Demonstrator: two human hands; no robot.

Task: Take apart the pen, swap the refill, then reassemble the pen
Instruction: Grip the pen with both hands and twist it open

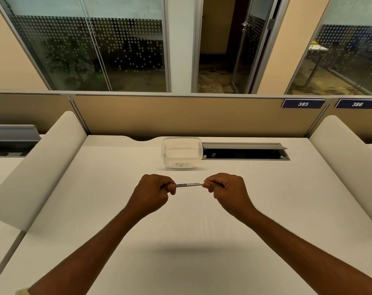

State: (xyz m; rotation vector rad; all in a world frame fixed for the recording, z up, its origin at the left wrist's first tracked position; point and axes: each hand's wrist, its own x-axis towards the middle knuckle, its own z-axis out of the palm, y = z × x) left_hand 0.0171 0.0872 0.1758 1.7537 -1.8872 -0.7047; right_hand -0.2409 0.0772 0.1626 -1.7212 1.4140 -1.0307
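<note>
Two hands [153, 193], one pen [188, 184], one container [181, 153].

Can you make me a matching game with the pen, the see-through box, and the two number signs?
Things:
1. pen
2. clear box
3. sign 385
4. desk hatch

Clues:
A. open, dark inside
B. held at both ends by the left hand and right hand
C. stuck on the partition wall
D. standing on the desk, labelled "Recycle"

Pairs: 1-B, 2-D, 3-C, 4-A
</note>
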